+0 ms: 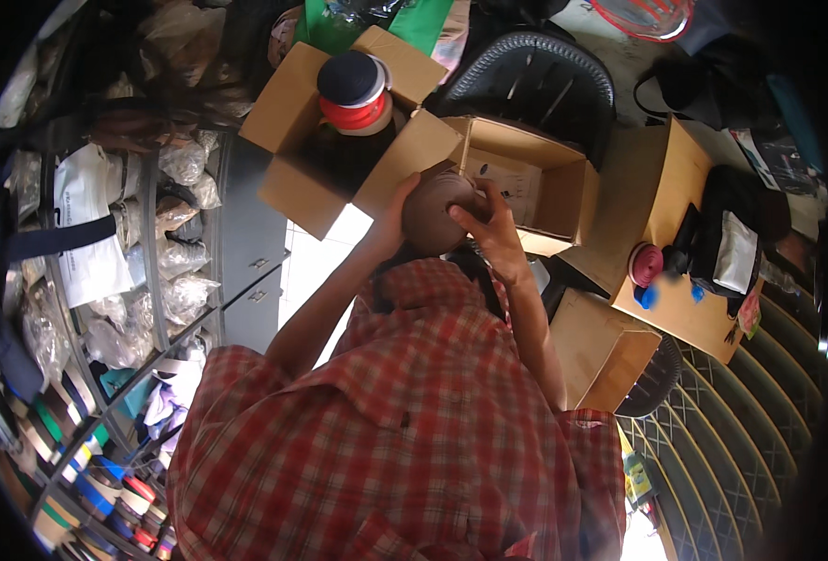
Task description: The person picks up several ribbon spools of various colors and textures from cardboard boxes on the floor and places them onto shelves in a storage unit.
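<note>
At the left, a tall shelf [156, 299] packed with bagged goods. Beyond the hands, a black chair [535, 84]. Ahead on the left, the left box [311, 201], flaps spread, with a stack of rolls [353, 114] inside, black over white and red. Close beside, the right box [549, 220], open too. Nearer the chest, the left hand [397, 210], curved along the left rim of a brown roll [428, 220], fingers mostly hidden; opposite, the right hand [496, 234], thumb on the face, fingers bent around the right side. Held up by both, near the boxes' adjoining corners; cannot tell whether touching a flap.

Likely to slip or shed outer turns with too light a thumb or an unpinned end; liable to snag on a flap through being lowered too close.

Broad round face toward the camera; no long axis across the disc, the short winding axis apparently along the line of sight.
</note>
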`<state>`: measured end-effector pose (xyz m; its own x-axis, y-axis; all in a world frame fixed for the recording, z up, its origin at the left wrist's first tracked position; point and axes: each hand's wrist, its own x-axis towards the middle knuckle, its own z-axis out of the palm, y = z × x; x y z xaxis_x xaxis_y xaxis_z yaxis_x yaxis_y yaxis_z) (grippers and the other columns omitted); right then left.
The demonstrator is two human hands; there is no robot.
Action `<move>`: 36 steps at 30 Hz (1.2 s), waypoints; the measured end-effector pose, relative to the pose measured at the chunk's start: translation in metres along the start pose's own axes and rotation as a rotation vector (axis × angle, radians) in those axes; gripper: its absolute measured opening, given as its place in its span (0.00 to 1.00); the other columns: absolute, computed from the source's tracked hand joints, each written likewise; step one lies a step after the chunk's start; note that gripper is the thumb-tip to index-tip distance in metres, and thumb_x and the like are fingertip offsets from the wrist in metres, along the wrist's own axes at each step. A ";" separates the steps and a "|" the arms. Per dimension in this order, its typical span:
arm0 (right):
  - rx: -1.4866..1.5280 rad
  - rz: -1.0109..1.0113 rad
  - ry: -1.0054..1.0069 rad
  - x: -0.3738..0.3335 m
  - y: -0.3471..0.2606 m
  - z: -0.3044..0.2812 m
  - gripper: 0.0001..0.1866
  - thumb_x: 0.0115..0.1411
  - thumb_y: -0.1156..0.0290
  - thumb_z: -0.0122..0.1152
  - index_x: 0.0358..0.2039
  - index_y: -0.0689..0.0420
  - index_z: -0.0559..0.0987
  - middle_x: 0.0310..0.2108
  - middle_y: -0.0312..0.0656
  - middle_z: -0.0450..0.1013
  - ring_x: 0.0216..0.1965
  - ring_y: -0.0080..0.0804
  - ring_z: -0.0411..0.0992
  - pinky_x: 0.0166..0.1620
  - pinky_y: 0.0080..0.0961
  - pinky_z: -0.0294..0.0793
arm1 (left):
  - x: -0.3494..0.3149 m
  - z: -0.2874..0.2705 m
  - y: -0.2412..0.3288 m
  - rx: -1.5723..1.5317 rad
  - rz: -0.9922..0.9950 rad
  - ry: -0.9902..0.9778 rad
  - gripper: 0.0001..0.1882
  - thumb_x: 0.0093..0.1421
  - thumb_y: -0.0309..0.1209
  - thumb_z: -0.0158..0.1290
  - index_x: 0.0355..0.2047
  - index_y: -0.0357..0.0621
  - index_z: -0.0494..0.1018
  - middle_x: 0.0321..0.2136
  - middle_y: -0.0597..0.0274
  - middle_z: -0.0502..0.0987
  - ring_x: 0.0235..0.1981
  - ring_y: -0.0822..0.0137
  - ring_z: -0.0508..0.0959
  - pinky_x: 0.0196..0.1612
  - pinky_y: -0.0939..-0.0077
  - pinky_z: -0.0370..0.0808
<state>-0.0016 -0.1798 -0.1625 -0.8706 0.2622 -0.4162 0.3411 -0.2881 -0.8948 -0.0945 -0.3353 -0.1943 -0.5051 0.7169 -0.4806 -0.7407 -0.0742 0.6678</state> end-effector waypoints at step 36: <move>-0.234 -0.269 0.240 -0.241 0.066 -0.042 0.34 0.46 0.71 0.73 0.53 0.58 0.68 0.48 0.49 0.73 0.51 0.40 0.72 0.51 0.32 0.73 | -0.144 0.110 -0.119 0.601 0.283 0.063 0.17 0.67 0.35 0.44 0.46 0.33 0.73 0.39 0.58 0.78 0.42 0.72 0.74 0.47 0.78 0.69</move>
<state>0.2458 -0.2233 -0.1281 -0.8418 0.5144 -0.1639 0.2083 0.0292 -0.9776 0.1152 -0.3532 -0.1415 -0.6821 0.6835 -0.2599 -0.2087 0.1587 0.9650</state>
